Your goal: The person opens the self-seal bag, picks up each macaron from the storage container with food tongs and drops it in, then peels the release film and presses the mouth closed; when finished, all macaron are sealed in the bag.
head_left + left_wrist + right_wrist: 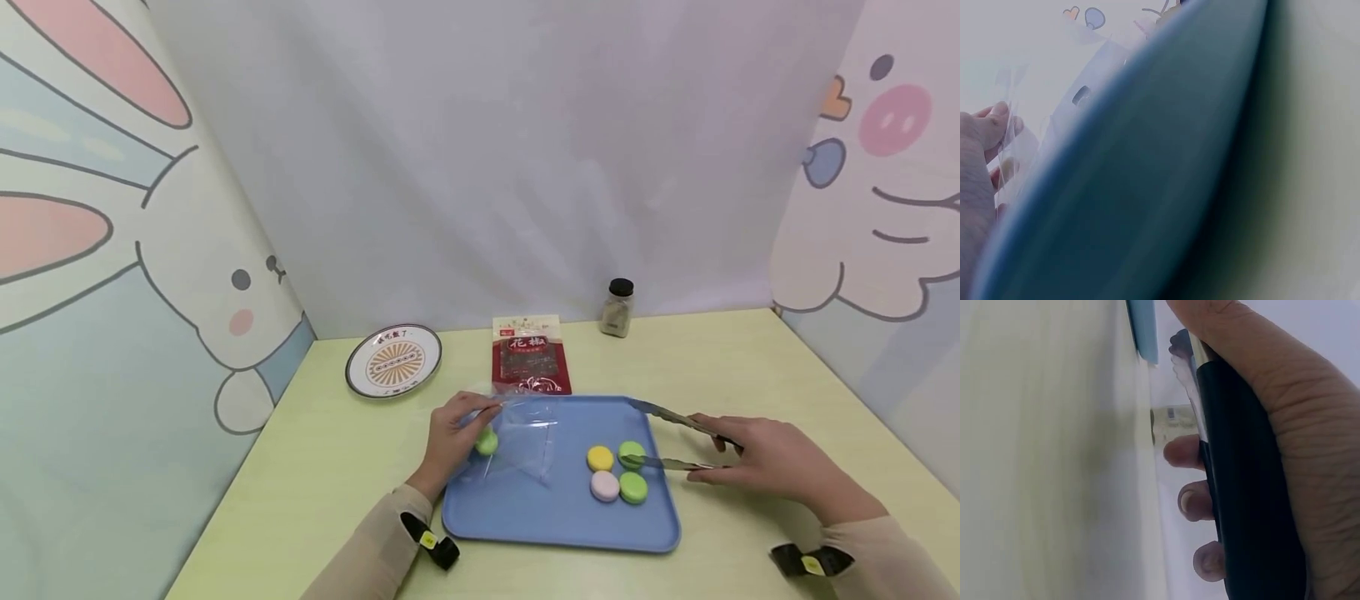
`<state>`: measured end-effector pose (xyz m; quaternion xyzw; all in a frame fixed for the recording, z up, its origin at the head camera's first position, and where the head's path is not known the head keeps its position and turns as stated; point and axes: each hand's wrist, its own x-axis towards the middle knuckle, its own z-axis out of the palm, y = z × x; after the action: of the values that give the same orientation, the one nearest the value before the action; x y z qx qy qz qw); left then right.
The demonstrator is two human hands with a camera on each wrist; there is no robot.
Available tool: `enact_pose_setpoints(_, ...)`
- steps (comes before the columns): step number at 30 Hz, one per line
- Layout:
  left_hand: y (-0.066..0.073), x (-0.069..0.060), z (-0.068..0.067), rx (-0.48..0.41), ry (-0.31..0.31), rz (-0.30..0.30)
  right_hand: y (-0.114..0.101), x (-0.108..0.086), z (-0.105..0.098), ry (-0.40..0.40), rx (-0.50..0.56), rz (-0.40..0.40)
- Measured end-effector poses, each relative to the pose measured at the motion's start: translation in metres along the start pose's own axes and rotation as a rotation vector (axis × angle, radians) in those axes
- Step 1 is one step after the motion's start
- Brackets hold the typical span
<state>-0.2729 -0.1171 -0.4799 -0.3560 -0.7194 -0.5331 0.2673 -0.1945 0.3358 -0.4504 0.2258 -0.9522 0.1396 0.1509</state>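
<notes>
At the left of the tray (540, 521), the left hand (454, 435) pinches a clear bag (527, 442); at the right, the right hand (772, 462) grips tongs (667, 413).

Left forearm (367, 550) slants up and rightward from the lower edge of the head view, left hand (450, 439) pinching between thumb and forefinger; right forearm (892, 554) reaches in from lower right, right hand (776, 461) pointing leftward, gripping with thumb opposite curled fingers.
</notes>
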Motion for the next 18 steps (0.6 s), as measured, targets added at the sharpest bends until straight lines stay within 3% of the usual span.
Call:
enact_pose_setpoints(6, 0.004, 0.0, 0.001, 0.02, 0.006, -0.014, 0.002, 0.001, 0.009, 0.003, 0.0, -0.006)
enact_pose_setpoints(15, 0.031, 0.009, -0.002, 0.003, -0.004, -0.003, 0.001, -0.001, 0.009, 0.009, 0.003, -0.017)
enact_pose_setpoints(18, 0.023, 0.008, 0.0, 0.003, 0.002, 0.003, 0.002, 0.0, 0.008, 0.018, 0.007, -0.022)
